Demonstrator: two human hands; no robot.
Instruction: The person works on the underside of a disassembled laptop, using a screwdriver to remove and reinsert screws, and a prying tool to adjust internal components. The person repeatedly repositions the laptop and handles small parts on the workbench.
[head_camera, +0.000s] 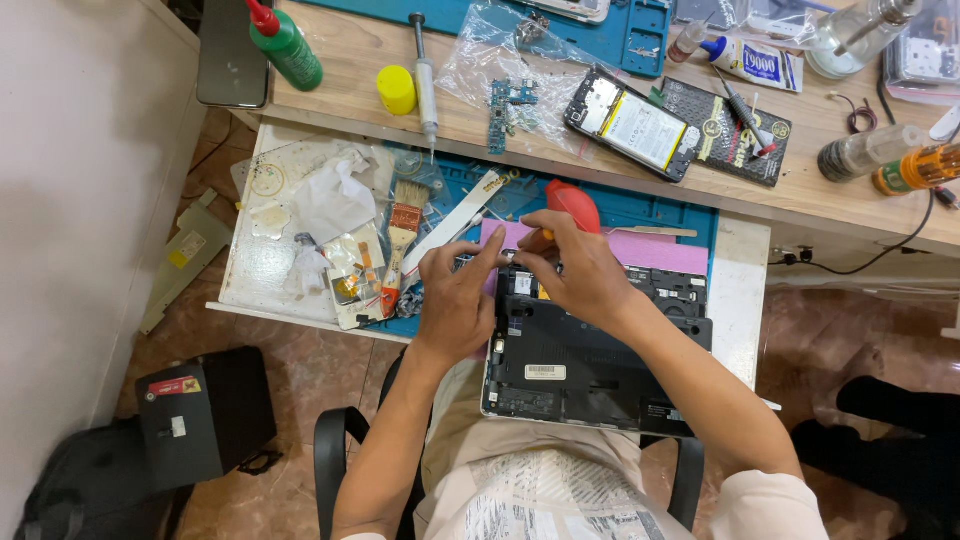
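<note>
Both hands, left hand (455, 295) and right hand (575, 265), pinch together at the laptop's (590, 365) twelve-o'clock edge, likely freeing a small part; steady fine grip needed next.

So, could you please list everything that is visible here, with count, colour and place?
laptop: one, black, underside up, on the pull-out shelf
pink sheet: one, under the laptop
air blower: one, red, behind the hands
brush: one, wooden handle, shelf left
tissue: one, white, shelf left
squeeze bottle: one, green, red cap, desk left
syringe: one, grey, desk
yellow cap: one, desk
opened phone: one, black, desk centre
glue tube: one, white, desk right
left hand: fingers at the laptop's top edge
right hand: fingers pinched at the same spot
</note>
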